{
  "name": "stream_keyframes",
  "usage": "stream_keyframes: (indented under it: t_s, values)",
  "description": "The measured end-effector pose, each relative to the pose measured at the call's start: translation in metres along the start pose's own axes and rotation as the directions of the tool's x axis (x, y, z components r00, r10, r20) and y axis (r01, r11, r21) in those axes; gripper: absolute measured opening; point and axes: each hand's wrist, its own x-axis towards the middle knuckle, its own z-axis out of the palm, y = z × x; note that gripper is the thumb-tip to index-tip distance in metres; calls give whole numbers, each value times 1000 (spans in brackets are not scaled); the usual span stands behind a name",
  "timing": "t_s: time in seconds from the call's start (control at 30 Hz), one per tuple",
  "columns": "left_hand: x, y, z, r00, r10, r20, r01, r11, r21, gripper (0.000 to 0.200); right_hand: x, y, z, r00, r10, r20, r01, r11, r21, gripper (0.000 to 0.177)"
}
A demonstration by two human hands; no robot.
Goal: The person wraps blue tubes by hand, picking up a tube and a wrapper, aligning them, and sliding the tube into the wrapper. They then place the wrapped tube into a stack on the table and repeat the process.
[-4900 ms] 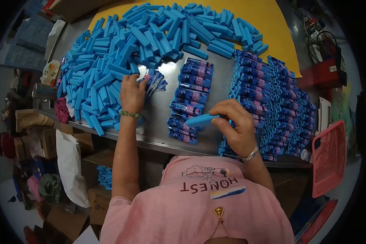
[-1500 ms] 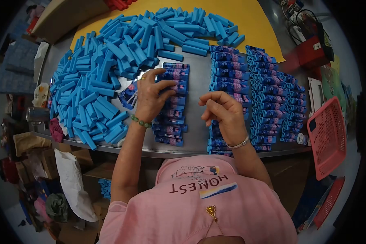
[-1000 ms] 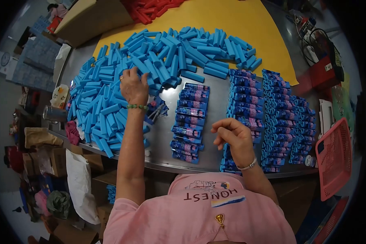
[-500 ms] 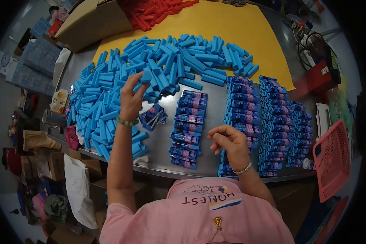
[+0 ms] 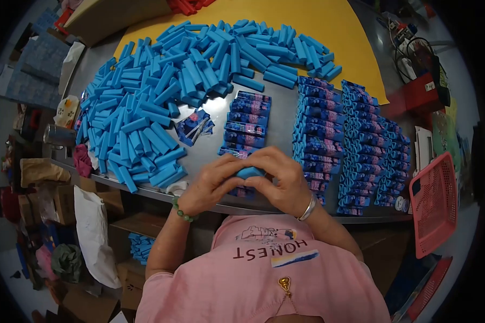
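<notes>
A blue stick-like piece is held between both hands, near the table's front edge. My left hand, with the green bracelet, has its fingers closed on the piece's left end. On the other end are the closed fingers of my right hand, which wears a silver bangle. Just beyond the hands lies a column of dark blue printed packets, its lower part covered by the hands. Loose printed wrappers lie left of that column. A large heap of blue pieces spreads behind and to the left.
Longer columns of printed packets stand to the right. A pink basket is at the right edge. Yellow sheeting covers the table's back, with red pieces and a cardboard box. A metal cup is far left.
My left hand has come back from the heap with a blue piece. My right hand has moved left to meet it and closed on the piece. The view has tilted slightly downward.
</notes>
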Motion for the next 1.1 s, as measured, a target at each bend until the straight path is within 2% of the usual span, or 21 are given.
stream_keyframes:
  t_s: [0.03, 0.07, 0.1, 0.13, 0.2, 0.23, 0.27, 0.3, 0.33, 0.4, 0.53, 0.63, 0.7, 0.83, 0.9, 0.93, 1.0, 1.03, 1.1]
  values:
    - [2, 8, -4, 998, -61, 25, 62, 995, -84, 27, -2, 3, 1, 1000, -3, 7, 3, 1000, 5, 27]
    - [2, 1, -10, 998, -65, 17, 66, 995, -81, 27, -4, 5, 2, 998, 58, -19, -58, 998, 9, 23]
    - [2, -15, -20, 975, -156, -159, 153, 988, -28, 24, -6, 5, 2, 992, 120, -45, -119, 993, 14, 20]
    - [3, -31, -30, 915, -229, -333, 246, 969, 9, 21, -7, 4, 1, 992, 116, -40, -115, 993, 19, 20]
    - [10, -61, -49, 796, -242, -555, 415, 886, 209, 22, -7, 1, -2, 981, 194, 8, -194, 979, 57, 19]
    - [14, -76, -53, 796, -235, -557, 412, 886, 215, 22, -7, 0, -1, 982, 187, 5, -187, 981, 59, 19]
    - [18, -91, -55, 783, -140, -606, 478, 758, 443, 21, -9, -2, -1, 980, 197, 17, -198, 977, 80, 19]
    - [22, -102, -57, 777, -34, -628, 531, 570, 627, 21, -9, -3, 0, 978, 207, 31, -209, 973, 100, 19]
    - [27, -110, -59, 779, -29, -627, 527, 572, 628, 21, -9, -3, -1, 978, 205, 26, -207, 974, 97, 19]
    - [35, -119, -60, 710, -157, -687, 676, 428, 600, 21, -9, -4, -3, 980, 196, -8, -195, 977, 88, 15]
    - [39, -121, -62, 680, -199, -706, 692, 490, 529, 19, -9, 1, -7, 980, 194, -43, -190, 977, 94, 15]
    - [35, -120, -63, 683, -121, -720, 664, 512, 544, 19, -7, 2, -10, 974, 215, -72, -207, 973, 98, 15]
    - [31, -113, -65, 670, -117, -734, 626, 621, 472, 19, -7, 4, -14, 943, 323, -85, -307, 938, 158, 15]
    - [24, -105, -67, 675, -126, -727, 622, 626, 470, 17, -6, 9, -18, 931, 340, -130, -301, 920, 250, 16]
    - [20, -96, -66, 725, -28, -689, 481, 736, 476, 11, -6, 9, -20, 907, 399, -134, -324, 866, 381, 17]
    - [19, -90, -65, 729, -30, -684, 478, 737, 477, 11, -6, 9, -22, 905, 403, -139, -327, 865, 380, 17]
    - [16, -74, -60, 748, -133, -651, 286, 949, 135, 6, -6, 10, -25, 883, 439, -165, -308, 809, 501, 18]
    - [15, -65, -57, 750, -135, -647, 284, 950, 131, 6, -5, 10, -27, 881, 442, -169, -311, 809, 498, 18]
    - [13, -46, -49, 826, -128, -548, 203, 976, 78, 3, -3, 10, -33, 848, 510, -144, -324, 713, 622, 18]
